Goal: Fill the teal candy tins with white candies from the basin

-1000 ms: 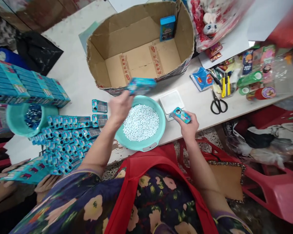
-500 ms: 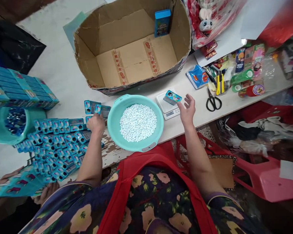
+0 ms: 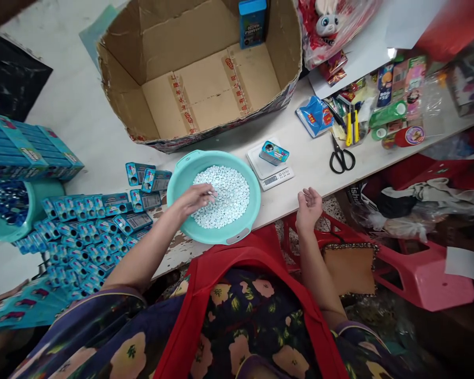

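My left hand (image 3: 197,199) is over the turquoise basin (image 3: 175,185), above a heap of small white candies (image 3: 229,206). Its fingers are drawn together at the tips; whitish bits show there, but whether they are held is unclear. My right hand (image 3: 310,208) hovers by the table's front edge, fingers loosely bent and apart, holding nothing. Beyond it a small blue candy box (image 3: 274,153) lies on the white digital scale (image 3: 276,178). Left of the basin lie a few separate blue boxes (image 3: 156,180), beside many more in rows (image 3: 87,231).
Behind the basin stands a large cardboard carton (image 3: 205,113) with one blue box (image 3: 253,26) inside. Scissors (image 3: 342,158), a yellow cutter (image 3: 352,126) and assorted packets lie to the right. At left are stacked boxes (image 3: 31,150) and a tub (image 3: 43,197) of dark blue pieces.
My left hand has left the blue boxes and moved right over the candies. My right hand has drawn back from the box on the scale toward the table edge.
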Tool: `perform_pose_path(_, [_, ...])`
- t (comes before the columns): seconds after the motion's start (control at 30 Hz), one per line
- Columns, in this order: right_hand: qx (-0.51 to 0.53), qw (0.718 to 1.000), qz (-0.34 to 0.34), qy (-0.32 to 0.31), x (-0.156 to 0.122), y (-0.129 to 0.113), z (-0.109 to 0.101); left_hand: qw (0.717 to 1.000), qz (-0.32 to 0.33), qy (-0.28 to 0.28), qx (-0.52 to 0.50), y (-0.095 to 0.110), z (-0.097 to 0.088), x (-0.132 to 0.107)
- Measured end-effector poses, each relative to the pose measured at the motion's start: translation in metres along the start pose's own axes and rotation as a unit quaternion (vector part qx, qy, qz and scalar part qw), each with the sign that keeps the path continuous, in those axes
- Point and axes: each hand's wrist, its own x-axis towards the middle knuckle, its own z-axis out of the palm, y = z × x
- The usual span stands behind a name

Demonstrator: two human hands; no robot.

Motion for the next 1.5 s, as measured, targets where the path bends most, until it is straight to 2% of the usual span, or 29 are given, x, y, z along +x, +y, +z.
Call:
perform_pose_path(0.07, [0.008, 1.000, 0.002, -0.010, 0.000, -0.002, 0.002, 0.994, -0.052, -0.056, 0.076, -0.005, 0.018, 0.017])
perform_pose_path(0.1, [0.010, 1.000, 0.004, -0.015, -0.001, -0.003, 0.001, 0.988, -0.040, -0.070, 0.129, -0.003, 0.025, 0.023])
perform_pose_path(0.17, [0.011, 1.000, 0.009, -0.023, -0.002, -0.001, -0.001, 0.963, 0.040, -0.079, 0.256, 0.014, 0.040, 0.032])
perform_pose_path(0.23, [0.014, 0.999, 0.017, -0.027, -0.004, 0.002, -0.004, 0.906, 0.141, -0.075, 0.392, 0.044, 0.058, 0.037])
perform_pose_path(0.3, [0.022, 0.999, 0.027, -0.028, -0.006, 0.007, -0.007, 0.828, 0.229, -0.061, 0.509, 0.078, 0.081, 0.043])
perform_pose_path(0.37, [0.036, 0.998, 0.035, -0.027, -0.008, 0.012, -0.008, 0.745, 0.308, -0.038, 0.590, 0.106, 0.106, 0.052])
perform_pose_path(0.43, [0.045, 0.998, 0.041, -0.029, -0.009, 0.015, -0.009, 0.676, 0.363, -0.013, 0.642, 0.123, 0.128, 0.064])
perform_pose_path(0.53, [0.049, 0.997, 0.050, -0.032, -0.009, 0.018, -0.012, 0.616, 0.386, 0.006, 0.687, 0.131, 0.148, 0.080])
perform_pose_path(0.63, [0.045, 0.997, 0.059, -0.032, -0.008, 0.020, -0.017, 0.584, 0.390, 0.015, 0.712, 0.130, 0.153, 0.090])
perform_pose_path(0.73, [0.044, 0.996, 0.065, -0.030, -0.008, 0.021, -0.019, 0.585, 0.400, 0.018, 0.705, 0.126, 0.153, 0.091])
perform_pose_path(0.87, [0.042, 0.995, 0.082, -0.035, -0.008, 0.019, -0.018, 0.620, 0.422, 0.006, 0.662, 0.128, 0.150, 0.082])
perform_pose_path(0.93, [0.037, 0.994, 0.093, -0.040, -0.008, 0.016, -0.017, 0.648, 0.446, 0.024, 0.617, 0.140, 0.147, 0.081])
perform_pose_path(1.0, [0.034, 0.993, 0.102, -0.044, -0.007, 0.015, -0.017, 0.674, 0.474, 0.090, 0.559, 0.164, 0.140, 0.090])
perform_pose_path(1.07, [0.033, 0.992, 0.116, -0.046, -0.005, 0.018, -0.020, 0.683, 0.481, 0.185, 0.517, 0.201, 0.130, 0.113])
perform_pose_path(1.13, [0.031, 0.989, 0.136, -0.038, -0.001, 0.025, -0.025, 0.673, 0.462, 0.260, 0.515, 0.247, 0.120, 0.146])
perform_pose_path(1.23, [0.025, 0.986, 0.165, -0.003, 0.005, 0.040, -0.039, 0.660, 0.413, 0.295, 0.554, 0.315, 0.111, 0.202])
perform_pose_path(1.3, [0.019, 0.983, 0.179, 0.030, 0.006, 0.048, -0.052, 0.665, 0.364, 0.296, 0.581, 0.346, 0.110, 0.236])
perform_pose_path(1.4, [-0.004, 0.980, 0.190, 0.065, 0.006, 0.054, -0.069, 0.681, 0.286, 0.288, 0.609, 0.363, 0.110, 0.274])
perform_pose_path(1.5, [-0.031, 0.978, 0.193, 0.074, 0.010, 0.050, -0.074, 0.692, 0.257, 0.294, 0.607, 0.357, 0.104, 0.287])
